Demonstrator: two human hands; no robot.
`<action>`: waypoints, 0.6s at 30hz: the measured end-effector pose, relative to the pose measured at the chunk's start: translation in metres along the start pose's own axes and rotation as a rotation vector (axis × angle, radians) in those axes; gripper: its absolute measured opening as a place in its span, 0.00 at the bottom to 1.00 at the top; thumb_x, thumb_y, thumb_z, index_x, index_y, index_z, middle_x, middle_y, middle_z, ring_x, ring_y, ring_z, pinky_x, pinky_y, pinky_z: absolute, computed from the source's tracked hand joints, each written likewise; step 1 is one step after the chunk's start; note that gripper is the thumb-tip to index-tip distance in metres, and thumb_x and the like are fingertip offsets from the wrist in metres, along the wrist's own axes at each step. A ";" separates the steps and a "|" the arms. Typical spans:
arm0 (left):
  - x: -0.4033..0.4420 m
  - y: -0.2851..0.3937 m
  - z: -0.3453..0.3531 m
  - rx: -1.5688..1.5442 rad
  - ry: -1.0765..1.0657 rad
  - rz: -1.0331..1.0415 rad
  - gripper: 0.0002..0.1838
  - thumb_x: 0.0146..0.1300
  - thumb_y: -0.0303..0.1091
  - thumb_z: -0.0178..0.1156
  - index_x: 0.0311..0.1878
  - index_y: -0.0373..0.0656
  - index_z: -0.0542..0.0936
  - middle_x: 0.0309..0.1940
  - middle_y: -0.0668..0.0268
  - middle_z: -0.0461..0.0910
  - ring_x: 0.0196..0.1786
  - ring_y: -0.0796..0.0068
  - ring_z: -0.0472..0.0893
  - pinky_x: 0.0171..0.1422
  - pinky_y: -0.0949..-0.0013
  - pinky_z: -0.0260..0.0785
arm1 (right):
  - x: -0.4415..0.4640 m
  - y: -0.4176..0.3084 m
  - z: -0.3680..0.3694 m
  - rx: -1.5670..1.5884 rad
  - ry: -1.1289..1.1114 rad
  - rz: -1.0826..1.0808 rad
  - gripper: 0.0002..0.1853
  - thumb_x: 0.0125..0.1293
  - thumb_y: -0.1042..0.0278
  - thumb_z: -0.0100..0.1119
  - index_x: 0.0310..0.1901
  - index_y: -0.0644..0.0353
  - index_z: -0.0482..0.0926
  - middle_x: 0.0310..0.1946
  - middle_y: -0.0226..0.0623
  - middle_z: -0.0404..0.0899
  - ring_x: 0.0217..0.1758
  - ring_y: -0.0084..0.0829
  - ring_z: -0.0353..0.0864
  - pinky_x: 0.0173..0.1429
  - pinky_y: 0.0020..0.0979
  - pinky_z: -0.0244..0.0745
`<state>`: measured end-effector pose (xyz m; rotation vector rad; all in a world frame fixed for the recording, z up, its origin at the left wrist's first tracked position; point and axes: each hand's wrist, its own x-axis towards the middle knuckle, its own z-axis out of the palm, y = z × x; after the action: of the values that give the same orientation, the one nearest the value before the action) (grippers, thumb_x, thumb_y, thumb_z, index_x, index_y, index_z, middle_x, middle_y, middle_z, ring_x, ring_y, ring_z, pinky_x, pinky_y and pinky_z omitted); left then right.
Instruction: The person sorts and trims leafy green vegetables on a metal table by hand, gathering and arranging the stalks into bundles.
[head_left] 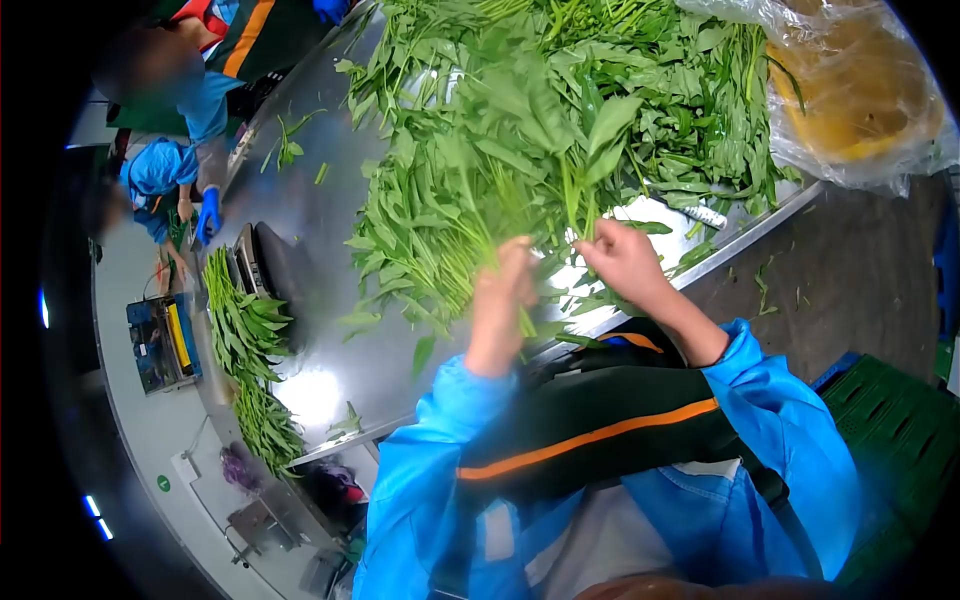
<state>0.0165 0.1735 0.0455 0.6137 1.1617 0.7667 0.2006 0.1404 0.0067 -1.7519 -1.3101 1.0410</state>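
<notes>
Leafy green stems point(430, 220) lie in a large heap on the metal table point(330, 230). My left hand point(503, 290), blurred by motion, is closed round the stems of an upright bunch of greens point(510, 130) at the heap's near side. Just right of it, my right hand point(622, 258) pinches a few leafy stems point(580, 195) between thumb and fingers. The two hands are apart. Both blue sleeves reach over the table's near edge.
Bundled greens point(245, 350) lie along the table's left end beside a dark device point(250, 262). Other people point(165, 175) stand at the upper left. Clear plastic covers a yellow container point(850, 100) at the upper right. Green crates point(900, 440) stand at the lower right.
</notes>
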 end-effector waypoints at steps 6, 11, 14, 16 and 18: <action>0.005 -0.019 0.012 0.132 0.037 0.030 0.16 0.64 0.35 0.60 0.52 0.38 0.75 0.29 0.72 0.74 0.24 0.84 0.69 0.26 0.78 0.62 | -0.016 -0.013 0.033 -0.331 0.076 -0.356 0.12 0.58 0.62 0.61 0.28 0.61 0.72 0.19 0.44 0.74 0.21 0.45 0.75 0.26 0.41 0.69; 0.025 -0.039 -0.014 -0.067 0.095 0.027 0.11 0.63 0.38 0.61 0.42 0.41 0.76 0.21 0.75 0.69 0.21 0.85 0.67 0.25 0.78 0.58 | -0.034 -0.018 0.021 -0.369 0.079 -0.616 0.08 0.57 0.68 0.61 0.29 0.61 0.73 0.21 0.41 0.74 0.24 0.44 0.76 0.28 0.40 0.70; 0.025 -0.036 -0.020 -0.195 0.063 0.030 0.08 0.64 0.37 0.60 0.39 0.43 0.76 0.21 0.77 0.68 0.20 0.87 0.65 0.24 0.80 0.56 | -0.046 -0.018 0.015 -0.104 0.239 -0.636 0.03 0.58 0.74 0.58 0.29 0.61 0.74 0.22 0.40 0.73 0.25 0.41 0.75 0.28 0.36 0.70; 0.026 -0.028 -0.032 -0.341 0.059 0.014 0.06 0.66 0.32 0.58 0.41 0.40 0.76 0.23 0.77 0.70 0.20 0.89 0.65 0.22 0.84 0.58 | -0.055 -0.021 0.000 0.008 0.125 -0.671 0.05 0.58 0.77 0.59 0.27 0.60 0.73 0.20 0.37 0.70 0.22 0.35 0.72 0.26 0.32 0.66; 0.020 -0.015 -0.038 -0.335 0.023 0.017 0.05 0.67 0.30 0.57 0.42 0.40 0.76 0.24 0.76 0.71 0.20 0.90 0.64 0.21 0.85 0.57 | -0.054 -0.027 0.000 0.080 0.086 -0.574 0.06 0.62 0.73 0.57 0.27 0.60 0.73 0.18 0.34 0.69 0.20 0.30 0.69 0.24 0.29 0.63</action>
<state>-0.0126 0.1815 0.0116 0.3357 1.0199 0.9598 0.1810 0.0944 0.0413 -1.2297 -1.5618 0.6699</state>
